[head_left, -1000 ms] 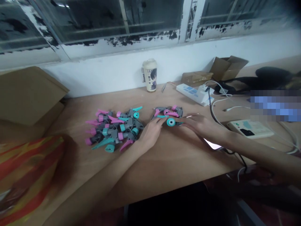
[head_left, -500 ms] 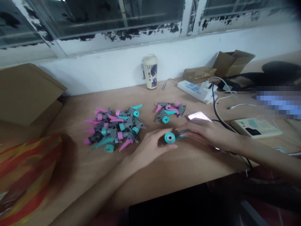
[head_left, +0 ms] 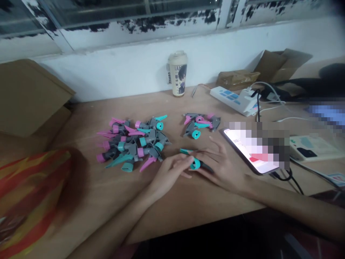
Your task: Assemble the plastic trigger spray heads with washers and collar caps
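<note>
Between my hands is a grey spray trigger head with a teal collar (head_left: 195, 164) and a teal lever, held just over the table. My left hand (head_left: 174, 166) is closed, its thumb and fingers on the collar side. Around the grey body my right hand (head_left: 219, 165) is curled, with its index finger raised away; it hides part of the body. To the left lies a pile of grey spray trigger heads (head_left: 134, 144) with pink or teal collars and levers. A smaller group of trigger heads (head_left: 202, 124) lies beyond my hands.
A lit phone (head_left: 250, 153) with a cable lies right of my hands. Behind are a coffee cup (head_left: 178, 75), a power strip (head_left: 231, 100) and cardboard boxes (head_left: 237, 79). A red and yellow bag (head_left: 35, 194) and a large carton (head_left: 29, 97) stand left.
The trigger head has been turned in my hands, its teal lever now pointing left. My right hand has come down and closer to my left, uncovering the phone. The view has shifted slightly.
</note>
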Motion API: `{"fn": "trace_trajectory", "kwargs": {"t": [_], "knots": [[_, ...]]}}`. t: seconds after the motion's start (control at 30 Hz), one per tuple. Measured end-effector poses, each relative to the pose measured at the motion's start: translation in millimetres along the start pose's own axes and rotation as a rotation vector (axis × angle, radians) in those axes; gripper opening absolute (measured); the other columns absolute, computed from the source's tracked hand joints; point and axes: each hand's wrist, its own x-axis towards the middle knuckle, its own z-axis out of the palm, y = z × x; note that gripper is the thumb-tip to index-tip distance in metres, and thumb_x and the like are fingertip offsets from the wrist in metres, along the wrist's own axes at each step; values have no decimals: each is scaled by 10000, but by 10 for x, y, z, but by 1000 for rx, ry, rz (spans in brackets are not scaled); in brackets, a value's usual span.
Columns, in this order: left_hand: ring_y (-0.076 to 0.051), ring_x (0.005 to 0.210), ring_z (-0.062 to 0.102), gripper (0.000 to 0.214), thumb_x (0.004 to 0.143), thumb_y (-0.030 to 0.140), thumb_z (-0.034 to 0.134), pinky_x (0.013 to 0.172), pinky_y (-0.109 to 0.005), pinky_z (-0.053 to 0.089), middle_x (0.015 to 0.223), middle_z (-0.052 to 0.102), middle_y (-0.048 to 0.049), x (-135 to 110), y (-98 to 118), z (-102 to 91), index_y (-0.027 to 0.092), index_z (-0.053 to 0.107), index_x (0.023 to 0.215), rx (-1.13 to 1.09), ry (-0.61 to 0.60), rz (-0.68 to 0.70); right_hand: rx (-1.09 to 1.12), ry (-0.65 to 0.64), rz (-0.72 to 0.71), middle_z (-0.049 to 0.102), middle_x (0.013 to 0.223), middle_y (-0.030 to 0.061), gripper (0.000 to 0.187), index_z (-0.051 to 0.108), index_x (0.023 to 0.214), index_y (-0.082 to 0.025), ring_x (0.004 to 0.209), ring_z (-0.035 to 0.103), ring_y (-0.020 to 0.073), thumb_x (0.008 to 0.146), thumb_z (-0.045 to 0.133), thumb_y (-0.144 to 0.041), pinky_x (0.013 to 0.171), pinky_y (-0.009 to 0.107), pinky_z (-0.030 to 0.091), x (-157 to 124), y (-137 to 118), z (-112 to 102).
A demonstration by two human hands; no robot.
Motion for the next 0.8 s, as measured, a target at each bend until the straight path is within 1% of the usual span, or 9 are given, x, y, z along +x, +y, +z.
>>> {"fn": "trace_trajectory", "kwargs": {"t": [0.07, 0.13, 0.2, 0.3, 0.4, 0.53, 0.63, 0.73, 0.8], "knots": [[-183, 833, 617, 285, 850, 368, 510, 708, -301, 536, 870, 645, -62, 2, 1, -49, 123, 652, 887, -3, -41, -28, 33, 54, 13, 682, 1061, 54, 271, 523, 1129, -174, 996, 621, 163, 870, 536, -251, 1089, 474, 161, -47, 36, 23], [-159, 802, 610, 195, 812, 291, 575, 712, -268, 507, 865, 645, -41, 5, -9, -78, 138, 651, 908, 41, -73, -29, 43, 108, 23, 701, 998, 50, 226, 550, 1054, -173, 970, 634, 163, 846, 576, -256, 1082, 457, 169, -75, 56, 36], [-144, 803, 593, 156, 771, 215, 621, 715, -238, 469, 868, 639, -24, 3, -19, -86, 150, 645, 910, 125, -86, -14, 32, 139, -9, 713, 955, 46, 176, 573, 989, -173, 940, 646, 160, 833, 596, -252, 1077, 441, 171, -83, 60, 44], [-136, 797, 568, 129, 765, 182, 613, 714, -227, 431, 855, 628, -14, -8, -22, -82, 151, 637, 888, 230, -101, -22, 18, 140, -69, 720, 939, 34, 168, 595, 986, -182, 911, 651, 148, 830, 599, -243, 1076, 416, 161, -76, 56, 45], [-125, 735, 539, 107, 764, 220, 617, 662, -216, 404, 793, 600, 1, -15, -14, -82, 148, 631, 841, 265, -106, -47, 33, 135, -79, 722, 919, 14, 208, 597, 1038, -196, 894, 648, 132, 838, 592, -255, 1074, 394, 161, -85, 48, 34], [-106, 644, 485, 99, 753, 230, 601, 584, -202, 363, 686, 545, 19, -9, 10, -64, 138, 628, 778, 317, -104, -80, 9, 134, -106, 717, 901, 10, 218, 607, 1049, -185, 873, 637, 119, 845, 582, -255, 1043, 363, 214, -117, 41, 21], [-95, 603, 449, 68, 721, 158, 560, 553, -193, 349, 649, 516, 29, -5, 32, -38, 133, 614, 754, 375, -83, -42, -20, 130, -126, 710, 878, 13, 228, 607, 1060, -171, 865, 628, 123, 846, 579, -244, 1025, 364, 245, -122, 50, 25], [-87, 593, 432, 52, 711, 141, 544, 537, -182, 343, 647, 512, 35, -9, 48, -33, 137, 590, 736, 375, -65, -11, -25, 123, -142, 697, 848, 15, 238, 603, 1079, -167, 853, 619, 132, 851, 565, -228, 1003, 371, 272, -107, 65, 38], [-88, 600, 433, 56, 713, 136, 539, 539, -181, 346, 658, 520, 34, -11, 56, -45, 140, 588, 739, 371, -73, -23, -26, 99, -152, 687, 831, 19, 259, 595, 1106, -167, 848, 613, 142, 856, 549, -218, 988, 378, 290, -91, 73, 45]]}}
